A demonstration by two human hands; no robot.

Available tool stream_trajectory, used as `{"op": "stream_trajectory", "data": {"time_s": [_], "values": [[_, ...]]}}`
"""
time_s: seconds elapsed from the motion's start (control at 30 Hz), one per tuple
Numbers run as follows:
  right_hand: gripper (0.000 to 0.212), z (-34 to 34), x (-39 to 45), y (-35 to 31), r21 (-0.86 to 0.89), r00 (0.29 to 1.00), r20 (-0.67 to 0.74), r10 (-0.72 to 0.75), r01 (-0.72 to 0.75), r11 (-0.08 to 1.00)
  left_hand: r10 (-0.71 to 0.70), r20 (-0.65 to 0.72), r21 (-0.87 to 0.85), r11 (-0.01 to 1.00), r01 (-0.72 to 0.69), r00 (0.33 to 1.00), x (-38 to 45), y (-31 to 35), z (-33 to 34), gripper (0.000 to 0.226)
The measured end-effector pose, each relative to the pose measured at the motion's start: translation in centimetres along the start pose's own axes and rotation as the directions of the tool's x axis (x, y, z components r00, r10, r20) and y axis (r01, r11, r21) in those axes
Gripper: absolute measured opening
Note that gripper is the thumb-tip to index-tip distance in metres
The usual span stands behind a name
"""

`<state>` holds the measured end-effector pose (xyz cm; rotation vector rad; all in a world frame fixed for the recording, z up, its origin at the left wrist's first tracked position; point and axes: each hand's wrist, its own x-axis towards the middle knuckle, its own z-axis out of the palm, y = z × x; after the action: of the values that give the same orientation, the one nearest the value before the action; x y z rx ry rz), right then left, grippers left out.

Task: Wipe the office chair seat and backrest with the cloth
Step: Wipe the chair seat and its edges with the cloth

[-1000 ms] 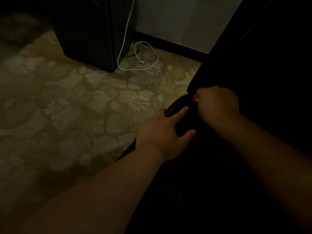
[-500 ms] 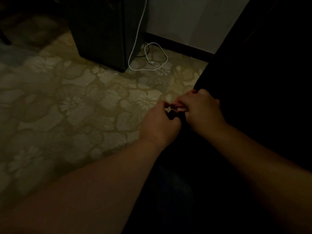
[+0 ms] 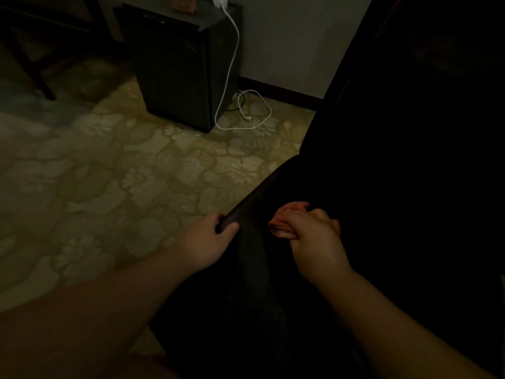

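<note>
The room is dim. A dark office chair fills the right half of the head view: its seat (image 3: 273,310) lies below me and its backrest (image 3: 410,132) rises at the right. My left hand (image 3: 207,242) grips the left edge of the seat (image 3: 246,203), thumb on top. My right hand (image 3: 314,236) holds a bunched reddish cloth (image 3: 284,222) and presses it against the dark seat just right of that edge. Much of the cloth is hidden inside my fist.
Patterned beige carpet (image 3: 123,173) covers the floor at the left. A dark cabinet (image 3: 177,64) stands by the wall, with a white cable (image 3: 240,110) hanging from it and looping on the floor. A dark furniture leg (image 3: 30,67) shows at the upper left.
My hands were together at the seat's far edge; now they are apart and nearer to me. The left hand has taken hold of the seat edge, and the cloth shows in my right hand.
</note>
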<state>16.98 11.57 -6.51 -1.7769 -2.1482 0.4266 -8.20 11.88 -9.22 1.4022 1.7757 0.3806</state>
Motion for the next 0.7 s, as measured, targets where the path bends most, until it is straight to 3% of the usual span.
{"op": "stream_trajectory", "data": {"time_s": [0.13,0.3,0.43,0.7], "values": [[0.05,-1.8,-3.8,0.9,0.088,0.998,0.056,0.04,-0.044,0.995,0.022,-0.028,0.035,0.999,-0.021,0.999,-3.8,-0.4,0.0,0.056],[0.059,-3.9,-11.6,1.2,0.042,0.998,0.064,0.027,-0.03,0.999,-0.052,-0.035,0.032,0.998,0.053,0.998,-7.6,-1.0,0.4,0.06],[0.055,-6.1,-15.6,-0.1,0.082,0.99,0.092,0.108,-0.116,0.99,-0.067,-0.013,0.081,0.994,0.068,0.998,-10.8,-1.6,1.2,0.064],[0.055,-7.8,-21.5,-2.7,0.101,0.985,0.09,0.144,-0.153,0.983,-0.053,0.016,0.148,0.988,0.05,0.998,-18.1,-2.5,4.0,0.062]]}}
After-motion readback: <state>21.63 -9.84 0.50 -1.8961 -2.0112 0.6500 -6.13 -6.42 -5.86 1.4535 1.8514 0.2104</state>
